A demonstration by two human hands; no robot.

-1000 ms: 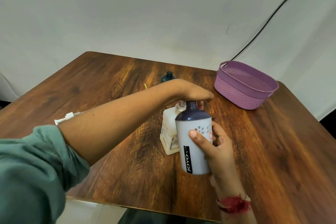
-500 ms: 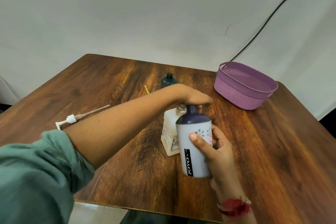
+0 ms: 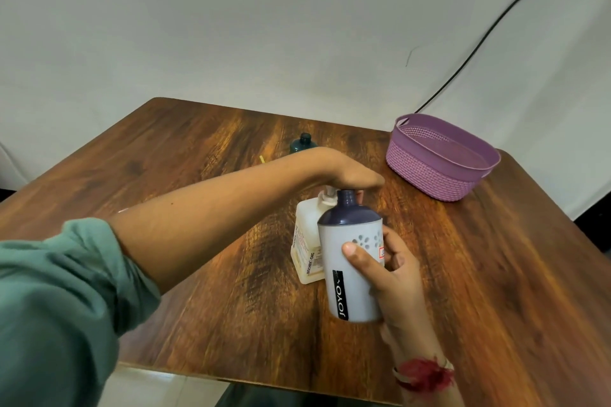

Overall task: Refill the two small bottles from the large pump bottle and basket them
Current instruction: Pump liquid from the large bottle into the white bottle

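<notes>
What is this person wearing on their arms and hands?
A loose teal-green sleeve covers the left upper arm and is bunched near the elbow, leaving the forearm and left hand bare. The right hand is also ungloved. Its wrist carries a fluffy red thread tied beside a thin pale band.

I see a wooden table (image 3: 198, 149) with a purple basket (image 3: 429, 175) at its far right corner. A cream pump bottle (image 3: 305, 241) stands near the middle. A small dark green bottle (image 3: 302, 142) stands behind it, with a yellow scrap (image 3: 262, 158) to that bottle's left. I cannot tell whether the grey bottle (image 3: 357, 291) touches the top.
</notes>
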